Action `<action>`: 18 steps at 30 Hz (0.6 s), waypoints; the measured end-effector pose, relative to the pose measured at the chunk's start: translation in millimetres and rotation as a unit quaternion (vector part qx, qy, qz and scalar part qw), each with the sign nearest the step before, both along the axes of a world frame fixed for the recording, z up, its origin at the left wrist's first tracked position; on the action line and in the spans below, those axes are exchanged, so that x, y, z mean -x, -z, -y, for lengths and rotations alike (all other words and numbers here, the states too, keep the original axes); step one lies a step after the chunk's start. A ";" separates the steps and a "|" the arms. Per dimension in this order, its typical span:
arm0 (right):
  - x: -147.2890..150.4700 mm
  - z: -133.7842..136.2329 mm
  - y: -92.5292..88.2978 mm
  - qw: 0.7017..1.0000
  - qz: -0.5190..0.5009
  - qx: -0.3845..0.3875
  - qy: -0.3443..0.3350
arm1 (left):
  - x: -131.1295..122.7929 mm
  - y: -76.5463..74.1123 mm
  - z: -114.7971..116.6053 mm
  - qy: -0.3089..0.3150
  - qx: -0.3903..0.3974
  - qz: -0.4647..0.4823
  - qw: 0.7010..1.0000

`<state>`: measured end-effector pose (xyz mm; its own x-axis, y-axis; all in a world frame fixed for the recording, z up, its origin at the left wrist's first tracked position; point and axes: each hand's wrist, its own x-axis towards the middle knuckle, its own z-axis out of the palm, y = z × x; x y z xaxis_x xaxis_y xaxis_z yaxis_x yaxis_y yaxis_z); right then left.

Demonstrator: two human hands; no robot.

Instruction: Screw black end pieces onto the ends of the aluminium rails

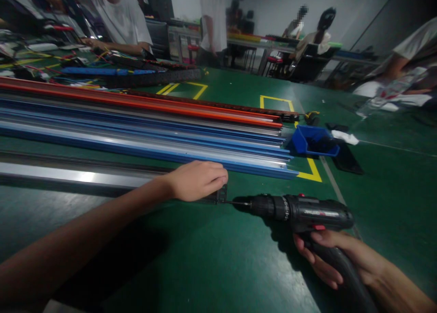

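My left hand [198,180] lies closed over the end of a long dark rail with a silvery top [85,176], which runs left across the green floor. My right hand [332,258] grips the handle of a black cordless drill [307,210]. The drill's bit points left at the rail's end cap [221,194], just beside my left fingers.
A stack of long blue, silver and red rails [143,126] lies behind my hand. A blue plastic bin [312,142] and black flat parts sit at the stack's right end, by yellow floor lines. Other people sit and stand at tables behind and at the right.
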<state>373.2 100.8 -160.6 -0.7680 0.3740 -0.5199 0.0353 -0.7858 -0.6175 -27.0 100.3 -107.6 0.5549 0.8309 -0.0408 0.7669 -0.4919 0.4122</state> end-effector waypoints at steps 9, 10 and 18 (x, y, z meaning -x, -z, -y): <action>3.6 -0.9 -3.5 1.000 0.001 0.000 -0.007 | 0.3 -0.4 0.6 -0.003 0.003 0.002 1.000; 3.5 -0.8 -3.7 1.000 0.002 0.001 -0.007 | 0.2 -0.2 0.5 -0.003 0.002 0.004 1.000; 4.2 -0.3 -4.6 1.000 0.000 0.005 -0.007 | -0.1 -0.9 0.0 -0.001 0.002 0.005 1.000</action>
<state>369.1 101.1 -156.0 -0.7732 0.3578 -0.5235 0.0467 -0.7913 -0.6097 -26.9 100.3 -106.6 0.5542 0.8315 -0.0380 0.7630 -0.4892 0.4224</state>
